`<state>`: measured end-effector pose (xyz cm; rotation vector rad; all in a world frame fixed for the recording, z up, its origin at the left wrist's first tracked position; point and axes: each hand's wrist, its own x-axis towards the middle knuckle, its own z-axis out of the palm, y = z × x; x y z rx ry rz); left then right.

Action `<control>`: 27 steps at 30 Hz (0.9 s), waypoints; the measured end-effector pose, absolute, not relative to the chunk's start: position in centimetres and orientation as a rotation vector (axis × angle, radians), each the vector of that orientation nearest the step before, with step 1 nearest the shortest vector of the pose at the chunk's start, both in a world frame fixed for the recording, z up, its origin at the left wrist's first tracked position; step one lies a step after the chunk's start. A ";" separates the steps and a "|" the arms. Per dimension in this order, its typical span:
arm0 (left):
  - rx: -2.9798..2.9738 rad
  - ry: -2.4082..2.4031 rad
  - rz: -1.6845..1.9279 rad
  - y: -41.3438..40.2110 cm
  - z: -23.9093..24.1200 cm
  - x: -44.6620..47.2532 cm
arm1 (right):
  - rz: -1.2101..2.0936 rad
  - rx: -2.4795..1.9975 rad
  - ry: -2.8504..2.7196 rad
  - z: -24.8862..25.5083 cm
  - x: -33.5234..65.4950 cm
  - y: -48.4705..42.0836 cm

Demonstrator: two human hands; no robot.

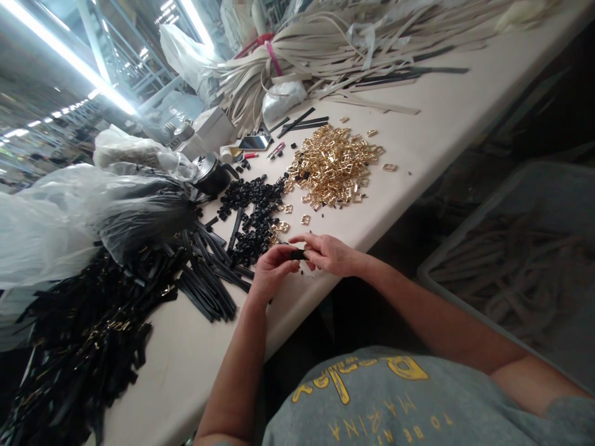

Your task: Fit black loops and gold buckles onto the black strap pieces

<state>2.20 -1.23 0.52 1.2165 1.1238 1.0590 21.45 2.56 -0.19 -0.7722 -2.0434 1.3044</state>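
Close to the table's front edge, my left hand [275, 265] and my right hand [329, 254] meet over a short black strap piece [297, 254]. Both hands pinch it between thumb and fingers, one at each end. Whether a buckle sits on the strap is hidden by my fingers. Just beyond my hands lie a few loose gold buckles [280, 227]. A large heap of gold buckles [337, 164] spreads farther back, and a pile of small black loops [253, 210] is left of it. Black straps [209, 291] lie beside my left hand.
At the left is a big heap of black straps with gold buckles [93, 322], partly under clear plastic bags [102, 204]. A dark metal pot [211, 175], a phone [255, 143] and a bundle of beige straps [251, 80] stand behind. A bin [511, 266] is at the right.
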 end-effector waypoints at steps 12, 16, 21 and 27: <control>1.342 1.294 1.160 -1.5 -0.9 3.2 | 1.180 -0.905 -1.986 -0.4 21.0 2.0; 1.240 1.328 1.325 -1.4 -0.1 2.8 | 1.123 -0.953 -2.001 -0.2 20.9 1.6; 1.246 1.396 1.247 -1.3 0.4 2.5 | 0.985 -1.046 -2.088 -0.3 20.6 1.3; 1.305 1.415 1.166 -1.4 0.4 2.6 | 0.821 -1.136 -2.182 -0.4 20.3 1.1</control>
